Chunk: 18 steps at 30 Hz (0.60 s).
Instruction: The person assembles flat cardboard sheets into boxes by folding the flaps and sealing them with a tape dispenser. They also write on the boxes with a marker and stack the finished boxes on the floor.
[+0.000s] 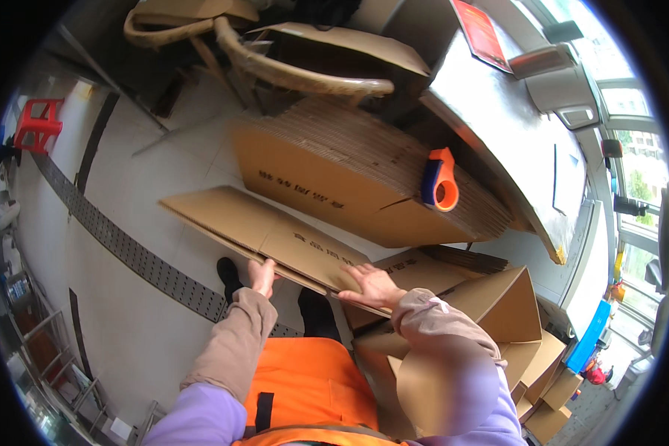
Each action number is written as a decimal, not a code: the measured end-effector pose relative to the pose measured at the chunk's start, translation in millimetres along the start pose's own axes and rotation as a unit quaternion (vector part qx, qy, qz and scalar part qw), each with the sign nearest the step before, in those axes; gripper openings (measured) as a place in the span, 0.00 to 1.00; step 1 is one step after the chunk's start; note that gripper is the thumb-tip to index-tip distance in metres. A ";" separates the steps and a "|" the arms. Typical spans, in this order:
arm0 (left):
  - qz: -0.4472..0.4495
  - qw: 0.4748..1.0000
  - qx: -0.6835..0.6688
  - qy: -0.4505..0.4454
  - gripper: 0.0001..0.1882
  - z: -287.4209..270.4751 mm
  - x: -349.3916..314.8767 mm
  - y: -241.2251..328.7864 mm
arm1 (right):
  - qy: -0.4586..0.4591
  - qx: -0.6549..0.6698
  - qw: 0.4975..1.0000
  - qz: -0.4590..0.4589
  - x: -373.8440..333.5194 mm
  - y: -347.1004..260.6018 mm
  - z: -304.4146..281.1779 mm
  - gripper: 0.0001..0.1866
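Note:
In front of me is a flattened cardboard box (pixel 275 234) with dark printing, its folded layers slightly apart along the near edge. My left hand (pixel 262 277) is closed on that near edge, left of the middle. Farther right, my right hand (pixel 372 286) grips the same edge, its fingers over the upper panel and the thumb at the rim. Beyond the box stands a thick stack of flattened cardboard boxes (pixel 312 175). An orange and blue tape dispenser (pixel 442 182) sits on top of this stack, toward its right end.
Opened cardboard boxes (pixel 509 305) crowd the right side beside my right arm. A metal-topped table (pixel 490 111) stands at the far right, and wooden chairs (pixel 297 70) at the back. At the left are a perforated floor strip (pixel 126 227), a red stool (pixel 39 126) and metal racks (pixel 59 364).

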<state>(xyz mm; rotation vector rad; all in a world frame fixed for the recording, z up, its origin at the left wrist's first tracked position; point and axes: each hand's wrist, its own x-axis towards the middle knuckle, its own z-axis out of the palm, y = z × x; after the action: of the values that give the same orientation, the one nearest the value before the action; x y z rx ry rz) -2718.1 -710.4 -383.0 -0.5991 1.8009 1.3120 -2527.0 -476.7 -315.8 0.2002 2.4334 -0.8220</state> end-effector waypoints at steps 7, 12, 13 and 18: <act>0.069 0.997 0.014 -0.042 0.18 -119.7 28.2 30.3 | -0.091 0.018 0.995 -0.032 91.2 -137.6 34.8 0.42; 0.049 0.983 0.127 -0.125 0.17 -212.1 57.0 81.6 | -0.042 0.122 0.991 -0.029 146.6 -205.0 60.8 0.37; 0.037 0.979 0.147 -0.133 0.17 -223.5 61.5 92.7 | -0.001 0.126 0.991 -0.035 155.1 -214.9 62.6 0.35; 0.034 0.968 0.165 -0.185 0.18 -274.6 64.0 111.1 | 0.264 0.090 0.956 0.094 178.0 -218.1 32.3 0.17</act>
<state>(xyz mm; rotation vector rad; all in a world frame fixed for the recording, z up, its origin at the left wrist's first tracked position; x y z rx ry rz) -2929.4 -923.1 -338.7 -0.1008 1.6821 1.0505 -2727.3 -677.0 -323.0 0.8001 2.7597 -1.0022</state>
